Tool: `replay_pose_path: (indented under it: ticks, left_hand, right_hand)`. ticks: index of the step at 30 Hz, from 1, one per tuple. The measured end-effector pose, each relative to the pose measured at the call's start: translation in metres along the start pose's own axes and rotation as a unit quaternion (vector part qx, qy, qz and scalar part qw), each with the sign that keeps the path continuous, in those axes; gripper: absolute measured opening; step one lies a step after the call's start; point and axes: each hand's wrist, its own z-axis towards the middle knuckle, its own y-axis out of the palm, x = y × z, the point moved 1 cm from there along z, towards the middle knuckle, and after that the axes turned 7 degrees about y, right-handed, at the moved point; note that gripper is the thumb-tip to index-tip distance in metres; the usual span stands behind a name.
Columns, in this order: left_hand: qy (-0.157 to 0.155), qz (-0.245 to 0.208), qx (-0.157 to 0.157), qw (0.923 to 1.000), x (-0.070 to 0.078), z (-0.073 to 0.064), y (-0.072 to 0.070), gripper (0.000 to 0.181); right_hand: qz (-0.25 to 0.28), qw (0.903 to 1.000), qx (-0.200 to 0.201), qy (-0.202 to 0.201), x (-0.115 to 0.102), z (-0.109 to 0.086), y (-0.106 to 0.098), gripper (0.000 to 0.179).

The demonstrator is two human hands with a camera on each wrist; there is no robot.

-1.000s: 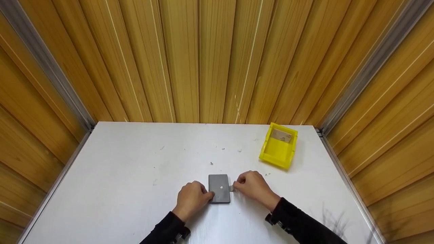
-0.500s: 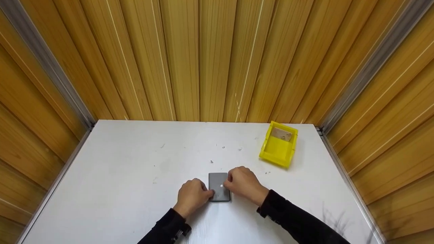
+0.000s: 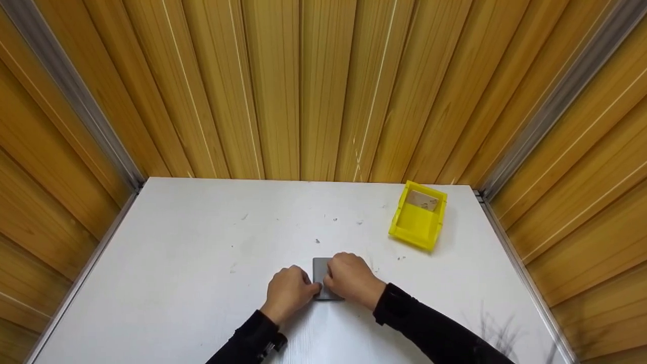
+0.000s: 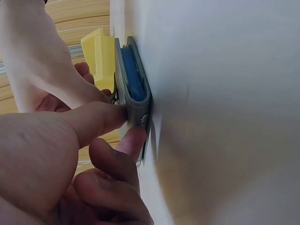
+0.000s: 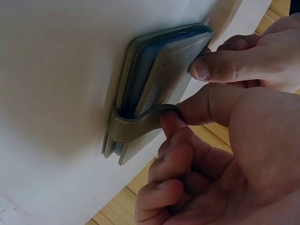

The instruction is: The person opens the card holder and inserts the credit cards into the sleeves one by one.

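Note:
A grey stitched card holder (image 3: 320, 268) lies on the white table, its blue inner sleeves (image 4: 133, 77) showing between the covers in the left wrist view. My left hand (image 3: 289, 292) pinches it at the spine, thumb on the top cover and a fingertip low against the spine. With thumb and index finger, my right hand (image 3: 354, 278) pinches the end of the closure strap (image 5: 136, 127). That strap wraps round the open edge and arches over the top cover. In the head view the right hand covers the holder's right part and the strap.
A yellow plastic bin (image 3: 417, 222) stands at the back right of the white table (image 3: 177, 263), with a pale label inside its far end. Wood-panelled walls (image 3: 323, 91) enclose the table at the back and sides. Small dark marks dot the tabletop.
My right hand has moved left from beside the card holder to over its cover, folding the strap round the edge. The left hand keeps its grip at the spine.

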Motion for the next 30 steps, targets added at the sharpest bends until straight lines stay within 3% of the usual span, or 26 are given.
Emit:
replay_pose_path:
  ticks: [8,21,30]
  left_hand:
    - [0.006,0.0,0.007,1.0,-0.001,0.001,0.0,0.026]
    - [0.009,-0.005,0.011,0.9999,0.001,-0.001,-0.001,0.025]
    - [0.005,-0.004,0.007,1.0,0.0,-0.001,-0.001,0.024]
  right_hand:
    - [-0.03,0.9992,0.008,-0.024,-0.004,0.003,0.003,0.027]
    - [-0.041,0.9981,-0.047,-0.004,-0.003,0.011,0.0,0.032]
    - [-0.044,0.9971,-0.062,0.003,-0.005,0.014,-0.001,0.029]
